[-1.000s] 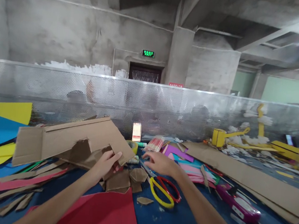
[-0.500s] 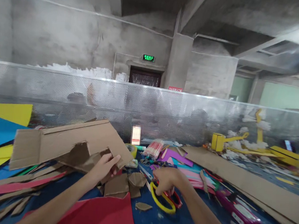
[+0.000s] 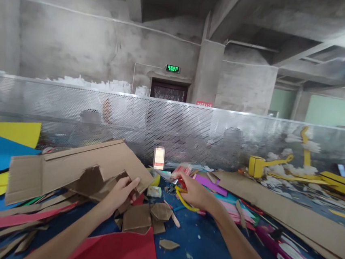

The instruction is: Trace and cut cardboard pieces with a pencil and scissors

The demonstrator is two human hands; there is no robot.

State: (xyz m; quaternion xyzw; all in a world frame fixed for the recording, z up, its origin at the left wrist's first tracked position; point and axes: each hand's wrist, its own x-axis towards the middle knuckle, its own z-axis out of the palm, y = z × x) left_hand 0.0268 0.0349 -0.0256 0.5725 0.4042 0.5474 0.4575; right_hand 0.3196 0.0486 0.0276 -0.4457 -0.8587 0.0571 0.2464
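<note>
My left hand (image 3: 125, 190) grips the right end of a large piece of cardboard (image 3: 78, 159), which has ragged cut-outs along its lower edge and is held tilted above the table. In my right hand (image 3: 192, 192) is a pair of scissors (image 3: 188, 202) with yellow and red handles; the fingers are closed round them and partly hide them. The blades point left, toward a yellow tape roll (image 3: 155, 178). Below the hands lie small cardboard offcuts (image 3: 137, 217) and a sheet of red paper (image 3: 118, 248).
A purple tool (image 3: 285, 252) lies at the right, beside a long cardboard strip (image 3: 275, 202). Cardboard and pink strips (image 3: 26, 216) and blue and yellow sheets (image 3: 2, 149) cover the left side. A perforated metal screen (image 3: 124, 121) stands behind, with people blurred beyond it.
My right hand has lifted the scissors from near the table and moved them up and away from me, near the tape roll. My left hand still holds the cardboard.
</note>
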